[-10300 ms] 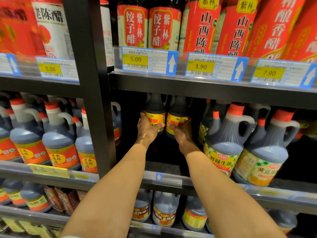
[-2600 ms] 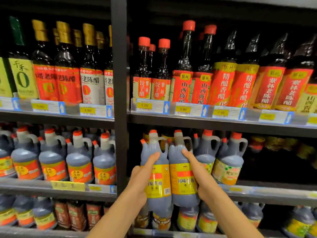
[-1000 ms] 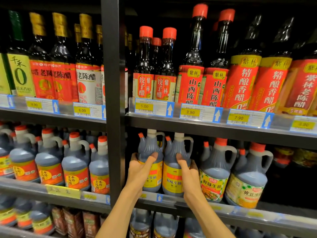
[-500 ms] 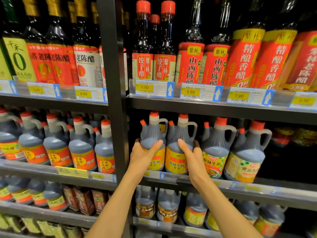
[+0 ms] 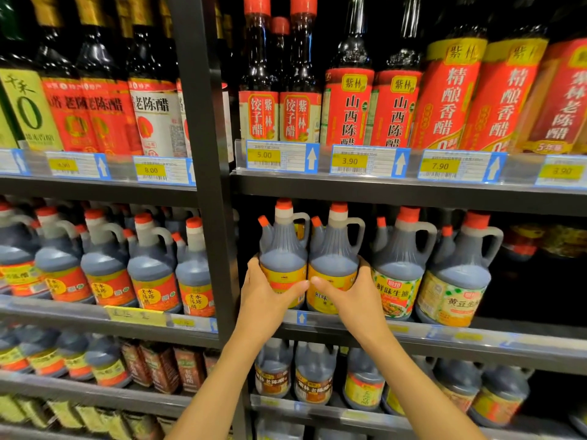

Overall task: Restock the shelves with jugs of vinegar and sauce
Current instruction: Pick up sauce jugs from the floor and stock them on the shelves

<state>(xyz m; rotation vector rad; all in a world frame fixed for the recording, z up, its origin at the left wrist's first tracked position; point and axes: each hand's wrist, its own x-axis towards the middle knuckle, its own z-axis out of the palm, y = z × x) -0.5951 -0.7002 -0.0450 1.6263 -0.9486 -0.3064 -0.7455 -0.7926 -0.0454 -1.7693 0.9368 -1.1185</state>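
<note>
Dark sauce fills both jugs, so each will be heavy for its size, with stiff plastic walls and a glossy label that could slide under a palm. The left jug [image 5: 282, 258] and the right jug [image 5: 333, 262] stand side by side, touching, at the front of the middle shelf [image 5: 413, 336]. The left hand [image 5: 266, 296] wraps the outer flank of the left jug, fingers curled across its yellow label; the right hand [image 5: 352, 295] does the same on the right jug, and the fingertips nearly meet between the two. Pressing both jugs together from the outside is a fair way to steer them, but for a lift the moulded loop handles above the hands, behind the red caps, look the surer hold.

Just beyond the right hand stands a green-labelled jug [image 5: 397, 281], then a yellow-labelled one [image 5: 454, 287]. Past the left hand rises the dark upright post [image 5: 206, 185], with a row of red-labelled vinegar jugs [image 5: 152, 274] beyond it. Tall red bottles [image 5: 349, 106] fill the shelf above.

Half a second ago the fingers lay flatter and higher on the jugs' shoulders; now they sit lower and grip round the labels.
</note>
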